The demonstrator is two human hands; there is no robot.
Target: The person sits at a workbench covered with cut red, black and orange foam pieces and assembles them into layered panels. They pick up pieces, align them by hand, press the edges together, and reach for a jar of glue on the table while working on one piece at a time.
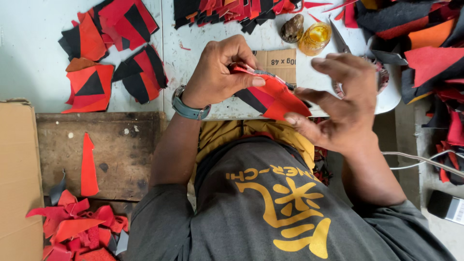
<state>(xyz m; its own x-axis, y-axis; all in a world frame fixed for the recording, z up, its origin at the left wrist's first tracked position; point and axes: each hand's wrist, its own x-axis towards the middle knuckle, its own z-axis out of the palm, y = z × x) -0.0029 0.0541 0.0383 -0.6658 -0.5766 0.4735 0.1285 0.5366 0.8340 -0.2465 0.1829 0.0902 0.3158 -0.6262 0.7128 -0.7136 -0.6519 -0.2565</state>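
On the pale worktable (pixel 29 63), stacks of red and black pieces (pixel 113 58) surround a glue jar (pixel 314 38). Left hand (pixel 217 72) pinches a red piece (pixel 275 96); right hand (pixel 343 106) spreads open beside it.

The right hand (pixel 345 104) is motion-blurred, so its fingertips cannot be made out clearly. The left hand (pixel 220 72) covers part of the red and black stitched fabric piece (pixel 273 96). The pile of red and black fabric offcuts (pixel 232 9) is cut off by the top edge. The brown cardboard box (pixel 17 179) runs off the left edge.
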